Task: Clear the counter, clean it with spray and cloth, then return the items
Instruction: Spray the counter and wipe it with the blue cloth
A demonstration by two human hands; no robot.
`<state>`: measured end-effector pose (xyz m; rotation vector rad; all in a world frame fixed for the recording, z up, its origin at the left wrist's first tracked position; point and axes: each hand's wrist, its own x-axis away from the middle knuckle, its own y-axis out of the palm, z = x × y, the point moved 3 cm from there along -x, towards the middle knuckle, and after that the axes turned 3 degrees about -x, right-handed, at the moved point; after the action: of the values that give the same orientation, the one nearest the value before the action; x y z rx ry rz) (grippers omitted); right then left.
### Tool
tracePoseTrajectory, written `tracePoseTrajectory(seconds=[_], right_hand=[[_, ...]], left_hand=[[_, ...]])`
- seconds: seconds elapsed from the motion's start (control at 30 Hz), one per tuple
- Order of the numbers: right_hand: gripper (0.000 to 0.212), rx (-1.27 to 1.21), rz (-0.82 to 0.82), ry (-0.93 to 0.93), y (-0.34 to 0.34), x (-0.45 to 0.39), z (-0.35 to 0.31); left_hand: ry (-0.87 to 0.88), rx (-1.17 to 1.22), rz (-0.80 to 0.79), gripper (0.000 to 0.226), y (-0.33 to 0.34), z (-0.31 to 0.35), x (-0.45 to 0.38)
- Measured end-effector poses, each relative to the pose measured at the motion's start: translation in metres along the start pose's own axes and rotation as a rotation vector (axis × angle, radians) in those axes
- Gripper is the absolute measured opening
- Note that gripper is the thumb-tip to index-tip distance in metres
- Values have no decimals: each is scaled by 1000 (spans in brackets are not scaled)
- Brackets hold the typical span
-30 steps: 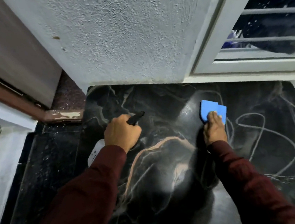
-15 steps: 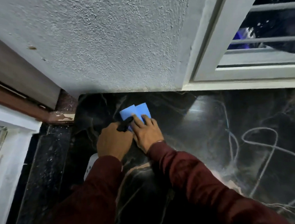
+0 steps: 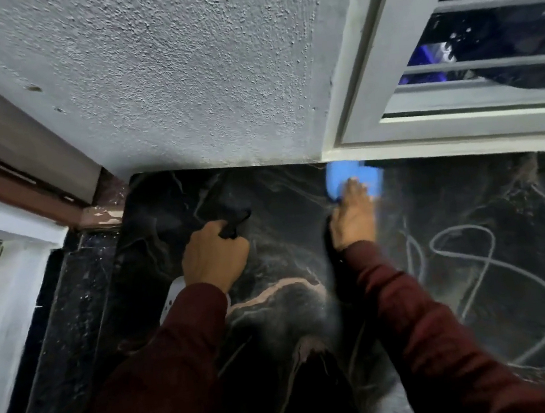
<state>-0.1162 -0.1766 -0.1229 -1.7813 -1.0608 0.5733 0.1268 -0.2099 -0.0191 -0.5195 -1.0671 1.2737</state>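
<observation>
A black marble counter (image 3: 309, 304) with pale veins fills the lower view. My left hand (image 3: 214, 257) grips a spray bottle; its black nozzle (image 3: 234, 224) sticks out past my fingers, and part of the white body (image 3: 173, 300) shows under my wrist. My right hand (image 3: 352, 217) presses flat on a blue cloth (image 3: 368, 176) at the back edge of the counter, just below the window frame. The cloth and hand are motion-blurred. Both arms wear dark red sleeves.
A rough white wall (image 3: 182, 80) rises behind the counter. A white window frame with bars (image 3: 458, 117) sits at the back right. A brown ledge (image 3: 95, 216) and a lower dark slab (image 3: 58, 332) border the counter's left side. Pale smear trails (image 3: 495, 266) mark the right half.
My right hand slid the blue cloth from the middle right over to my left hand, then back right and farther toward the wall. My left hand with the bottle stayed nearly still.
</observation>
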Motion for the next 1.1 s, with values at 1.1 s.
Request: tracePoseTrajectory(seconds=[1.1], right_hand=[[54, -43, 109, 129, -33, 110, 89]], left_hand=[[277, 18, -46, 14, 24, 30, 61]])
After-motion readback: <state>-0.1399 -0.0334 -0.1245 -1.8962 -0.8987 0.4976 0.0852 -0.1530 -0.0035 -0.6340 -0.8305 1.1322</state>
